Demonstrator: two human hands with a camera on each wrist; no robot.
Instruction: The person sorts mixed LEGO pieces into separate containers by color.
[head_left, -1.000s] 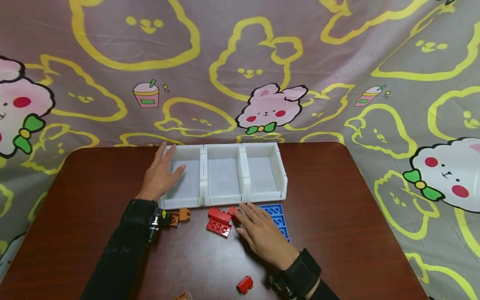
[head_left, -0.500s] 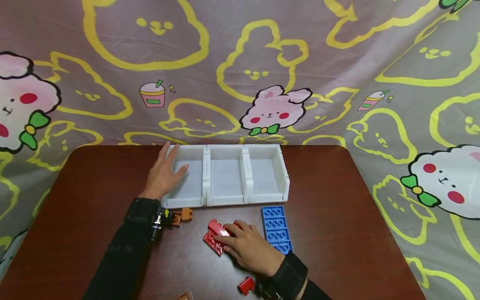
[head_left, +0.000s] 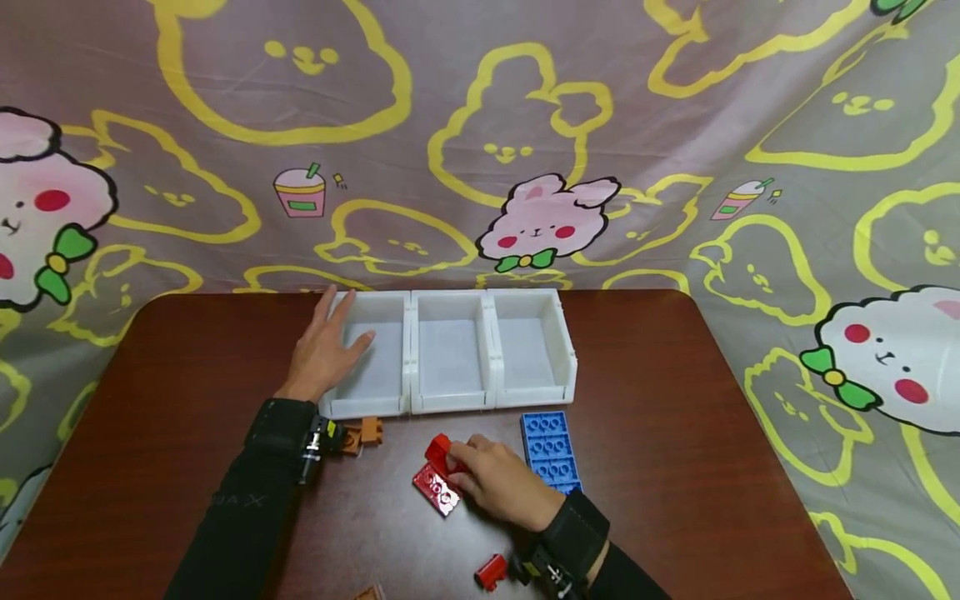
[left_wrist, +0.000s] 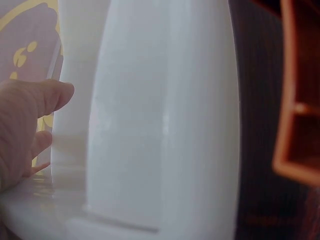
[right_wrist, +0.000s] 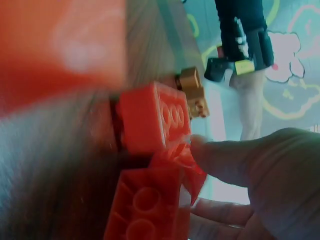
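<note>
My right hand (head_left: pixel 480 479) pinches a small red brick (head_left: pixel 438 451) just above the brown table (head_left: pixel 675 433), over a flat red plate (head_left: pixel 437 489). In the right wrist view the red brick (right_wrist: pixel 152 117) sits against my thumb (right_wrist: pixel 235 157), with the red plate (right_wrist: pixel 147 205) below it. My left hand (head_left: pixel 324 348) rests flat on the left rim of the white three-compartment tray (head_left: pixel 450 350), fingers straight. The left wrist view shows my thumb (left_wrist: pixel 42 97) against the white tray wall (left_wrist: pixel 165 120).
A blue plate (head_left: pixel 552 450) lies right of my right hand. Orange-brown bricks (head_left: pixel 362 432) sit by the tray's front left corner. A small red brick (head_left: pixel 491 571) and another brown piece (head_left: pixel 367 592) lie near the table's front edge. A patterned cloth hangs behind.
My right hand slid left from the blue plate to the red bricks, curled its fingers and lifted one small red brick. My left hand has stayed on the tray.
</note>
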